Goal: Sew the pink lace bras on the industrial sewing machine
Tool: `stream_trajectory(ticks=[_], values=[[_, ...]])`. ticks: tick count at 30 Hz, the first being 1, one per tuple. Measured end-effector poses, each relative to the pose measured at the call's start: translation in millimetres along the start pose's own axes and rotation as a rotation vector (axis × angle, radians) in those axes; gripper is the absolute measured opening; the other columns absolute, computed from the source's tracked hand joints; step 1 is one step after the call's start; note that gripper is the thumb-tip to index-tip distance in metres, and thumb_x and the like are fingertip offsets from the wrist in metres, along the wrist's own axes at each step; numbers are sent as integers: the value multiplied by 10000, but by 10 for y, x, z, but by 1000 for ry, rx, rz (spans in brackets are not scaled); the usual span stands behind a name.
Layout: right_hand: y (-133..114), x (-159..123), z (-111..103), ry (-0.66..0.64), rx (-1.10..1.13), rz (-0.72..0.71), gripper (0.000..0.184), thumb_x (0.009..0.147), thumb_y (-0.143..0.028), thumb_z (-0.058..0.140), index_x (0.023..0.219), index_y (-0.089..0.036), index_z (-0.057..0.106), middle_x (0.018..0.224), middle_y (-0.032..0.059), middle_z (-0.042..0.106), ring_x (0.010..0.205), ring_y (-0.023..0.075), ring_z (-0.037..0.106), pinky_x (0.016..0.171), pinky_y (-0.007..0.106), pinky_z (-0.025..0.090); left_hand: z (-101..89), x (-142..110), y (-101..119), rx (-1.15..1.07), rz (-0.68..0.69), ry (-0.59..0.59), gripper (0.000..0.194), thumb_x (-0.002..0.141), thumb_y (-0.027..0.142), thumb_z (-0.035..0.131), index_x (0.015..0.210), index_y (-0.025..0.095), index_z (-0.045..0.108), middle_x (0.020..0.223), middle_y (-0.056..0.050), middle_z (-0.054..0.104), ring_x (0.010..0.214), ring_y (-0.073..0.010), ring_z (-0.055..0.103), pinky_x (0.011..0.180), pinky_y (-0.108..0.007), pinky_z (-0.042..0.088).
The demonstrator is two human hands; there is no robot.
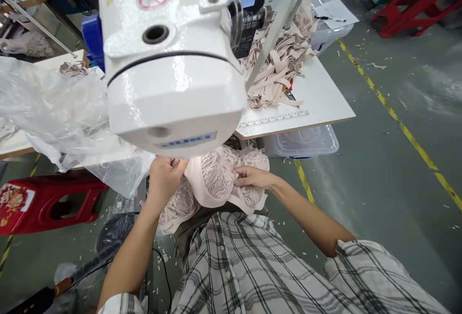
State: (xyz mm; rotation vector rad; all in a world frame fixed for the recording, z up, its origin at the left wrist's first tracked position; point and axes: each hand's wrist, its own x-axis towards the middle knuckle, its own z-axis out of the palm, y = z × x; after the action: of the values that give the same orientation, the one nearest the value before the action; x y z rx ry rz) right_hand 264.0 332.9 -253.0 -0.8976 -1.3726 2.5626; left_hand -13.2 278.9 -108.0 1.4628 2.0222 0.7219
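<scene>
Pale pink lace bras (220, 177) lie over my lap, just below the head of a white sewing machine (176, 97). My left hand (165, 179) is closed on the left edge of the upper bra, its fingertips partly hidden under the machine head. With thumb and fingers pinched together, my right hand (254, 178) grips the lace between the cups. More lace cups spread out to the left and right beneath. The needle area is hidden behind the machine head.
Beige fabric strips (277, 69) are heaped on the white table (325, 93), beside a ruler (274, 119). A clear plastic box (306, 141) sits below. Plastic sheeting (68, 107) drapes at left above a red stool (79, 203). Another red stool (407, 11) stands far right.
</scene>
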Motion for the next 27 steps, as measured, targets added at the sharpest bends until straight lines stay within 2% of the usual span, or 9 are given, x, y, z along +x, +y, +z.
stream_trajectory(ticks=[4, 7, 9, 11, 14, 16, 19, 22, 27], values=[[-94, -235, 41, 197, -42, -63, 430, 719, -522, 828, 857, -124, 738, 767, 41, 742, 640, 127, 650, 623, 247, 517, -29, -24, -66, 110, 130, 87, 391, 866, 313, 599, 571, 221, 359, 510, 45, 368, 486, -101, 347, 477, -253, 264], [-290, -475, 78, 278, -204, -174, 388, 813, -513, 753, 894, -134, 759, 833, 63, 757, 717, 162, 677, 671, 283, 529, -36, -198, -31, 229, 320, 265, 71, 890, 269, 587, 873, 201, 572, 791, -33, 621, 730, -171, 596, 601, -260, 440], [-474, -617, 152, 237, -348, -259, 342, 878, -474, 696, 897, -141, 770, 829, 63, 759, 723, 164, 679, 670, 283, 523, 2, -393, 92, 214, 517, 285, 160, 907, 233, 581, 1064, 209, 577, 970, -76, 680, 920, -213, 665, 743, -308, 530], [-679, -721, 306, 59, -500, -344, 266, 921, -384, 660, 906, -146, 778, 816, 54, 759, 698, 149, 669, 648, 265, 506, 73, -591, 278, 129, 795, 165, 342, 908, 218, 600, 1241, 216, 522, 1146, -121, 691, 1139, -247, 652, 942, -376, 546], [-965, -810, 645, -274, -696, -420, 176, 941, -243, 621, 978, -170, 776, 950, 55, 778, 858, 158, 697, 750, 262, 505, 188, -748, 531, 86, 1049, -228, 700, 880, 373, 685, 1457, 153, 356, 1408, -217, 588, 1362, -323, 529, 1156, -478, 428], [-1106, -840, 848, -344, -818, -386, 191, 963, -216, 576, 976, -208, 767, 993, 32, 776, 909, 156, 693, 770, 260, 484, 228, -725, 587, 107, 905, -517, 794, 798, 479, 769, 1428, 138, 426, 1304, -197, 668, 1215, -353, 634, 1085, -491, 481], [-1220, -839, 986, -185, -957, -241, 217, 1006, -254, 502, 1059, -235, 712, 849, -7, 750, 696, 129, 642, 619, 254, 408, 216, -589, 484, 52, 493, -776, 302, 833, 400, 751, 1033, 191, 664, 802, -20, 722, 684, -191, 667, 642, -304, 523], [-1242, -743, 944, 39, -951, -177, 251, 993, -286, 524, 1217, -207, 605, 828, -6, 740, 678, 143, 627, 593, 255, 378, 154, -471, 322, 0, 416, -659, 302, 950, 322, 586, 687, 177, 558, 575, 39, 521, 502, -89, 431, 484, -233, 295], [-1253, -429, 766, 137, -912, -391, 230, 988, -361, 554, 959, -214, 729, 831, 8, 734, 745, 142, 639, 656, 251, 384, -21, -317, 260, 72, 390, -378, 422, 972, 373, 534, 601, 174, 507, 521, 38, 430, 489, -87, 359, 494, -241, 232]])
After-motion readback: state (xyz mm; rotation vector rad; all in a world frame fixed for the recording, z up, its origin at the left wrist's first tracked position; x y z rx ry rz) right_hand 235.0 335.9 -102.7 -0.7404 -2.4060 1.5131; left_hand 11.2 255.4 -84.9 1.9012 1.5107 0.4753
